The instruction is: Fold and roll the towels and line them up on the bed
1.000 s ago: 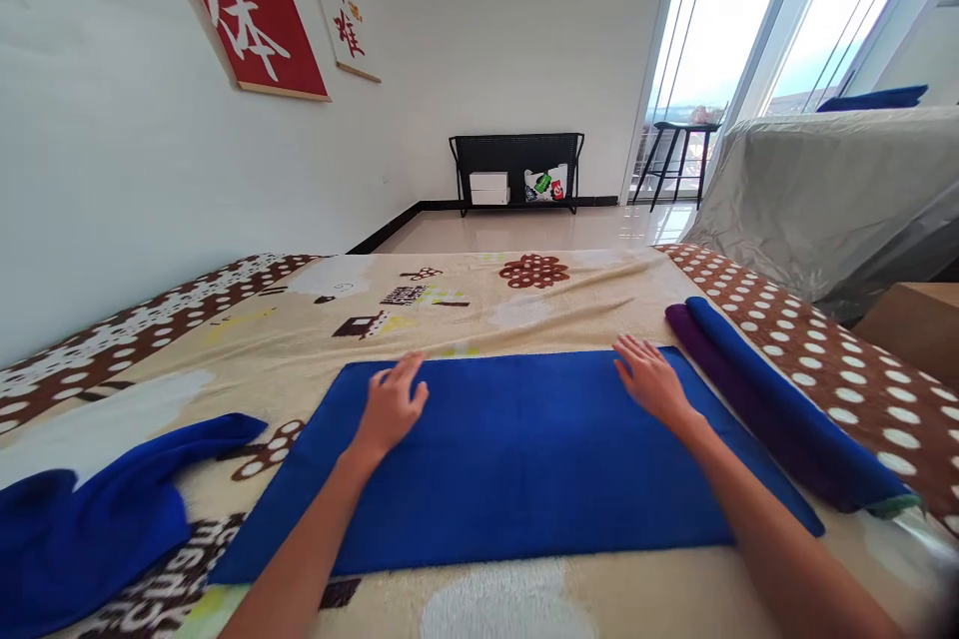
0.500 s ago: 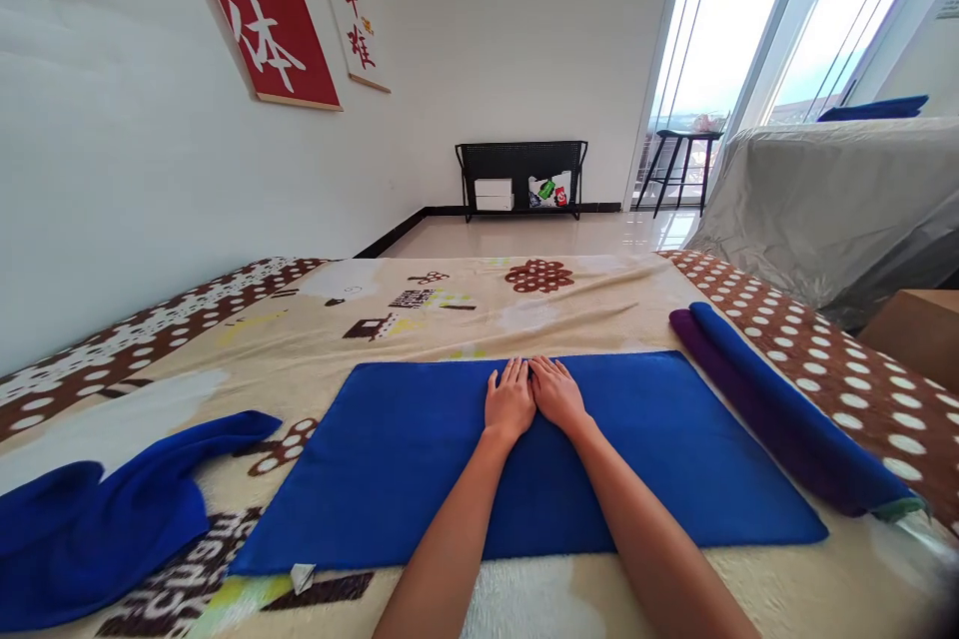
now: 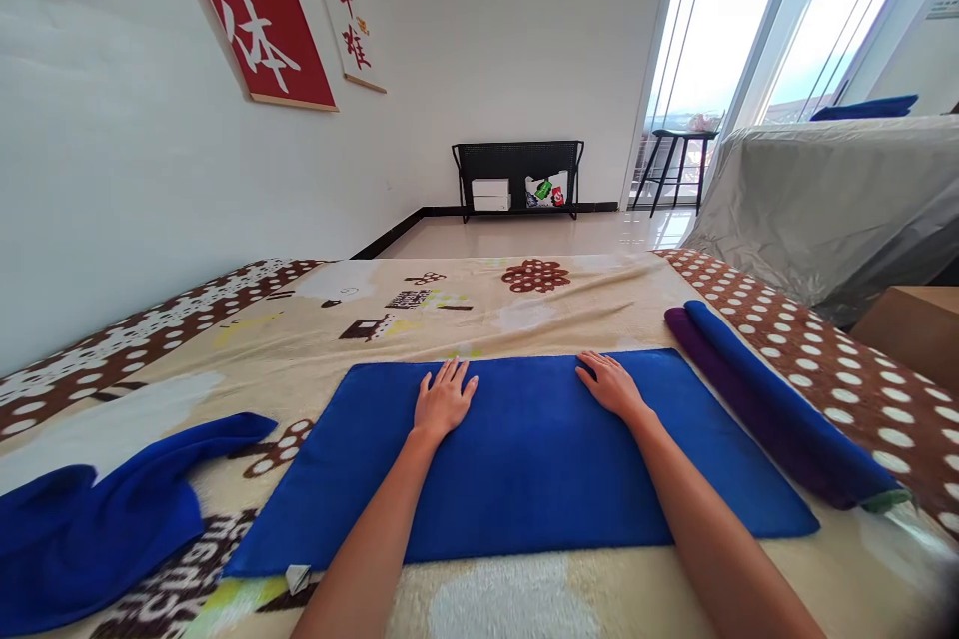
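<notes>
A blue towel (image 3: 524, 479) lies spread flat on the patterned blanket, a small white tag at its near left corner. My left hand (image 3: 444, 397) rests open on the towel's far part, left of the middle, fingers spread toward the far edge. Farther right, my right hand (image 3: 610, 384) lies palm down near the same edge, its fingers stretched out. Neither hand grips the cloth. Crumpled at the left is another blue cloth (image 3: 135, 519). Along the right side sits a blue and purple roll of cloth (image 3: 786, 409).
The blanket (image 3: 509, 319) with brown dotted borders covers the bed. Beyond it stand a black rack (image 3: 516, 160) and a dark stool (image 3: 678, 160). At right are plastic-covered furniture (image 3: 839, 190) and a cardboard box (image 3: 910, 329). A wall with scrolls (image 3: 262, 10) runs along the left.
My hands have slid apart along the towel's far edge, the left one leftward and the right one rightward; before, they lay side by side at the middle. The view has shifted slightly.
</notes>
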Demonstrator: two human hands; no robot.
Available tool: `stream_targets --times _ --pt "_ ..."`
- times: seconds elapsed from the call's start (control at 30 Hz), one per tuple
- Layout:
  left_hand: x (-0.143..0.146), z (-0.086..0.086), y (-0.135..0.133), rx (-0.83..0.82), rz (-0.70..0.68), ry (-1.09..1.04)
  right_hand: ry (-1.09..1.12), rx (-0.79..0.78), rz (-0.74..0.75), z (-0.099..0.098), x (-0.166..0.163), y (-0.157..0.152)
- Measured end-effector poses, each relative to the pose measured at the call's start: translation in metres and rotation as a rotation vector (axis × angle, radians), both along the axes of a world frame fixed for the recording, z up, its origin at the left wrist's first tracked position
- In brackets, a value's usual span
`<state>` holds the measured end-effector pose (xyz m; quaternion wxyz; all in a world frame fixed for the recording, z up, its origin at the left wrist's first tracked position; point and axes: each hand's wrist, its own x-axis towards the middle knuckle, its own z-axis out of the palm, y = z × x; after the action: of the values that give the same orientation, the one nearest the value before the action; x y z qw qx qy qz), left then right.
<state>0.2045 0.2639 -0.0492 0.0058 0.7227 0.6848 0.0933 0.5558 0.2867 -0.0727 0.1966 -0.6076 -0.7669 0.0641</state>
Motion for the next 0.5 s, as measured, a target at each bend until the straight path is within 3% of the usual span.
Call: stream_targets --times 0.33,0.5 --pt "-0.109 0.003 -0.001 -0.016 0.231 0.026 -0.048 -0.024 -0.275 -0.009 0.094 -0.005" --pt "-0.130 0.010 -0.006 0.052 0.402 0.028 -0.046 -0.010 -0.450 -0.004 0.111 -0.012"
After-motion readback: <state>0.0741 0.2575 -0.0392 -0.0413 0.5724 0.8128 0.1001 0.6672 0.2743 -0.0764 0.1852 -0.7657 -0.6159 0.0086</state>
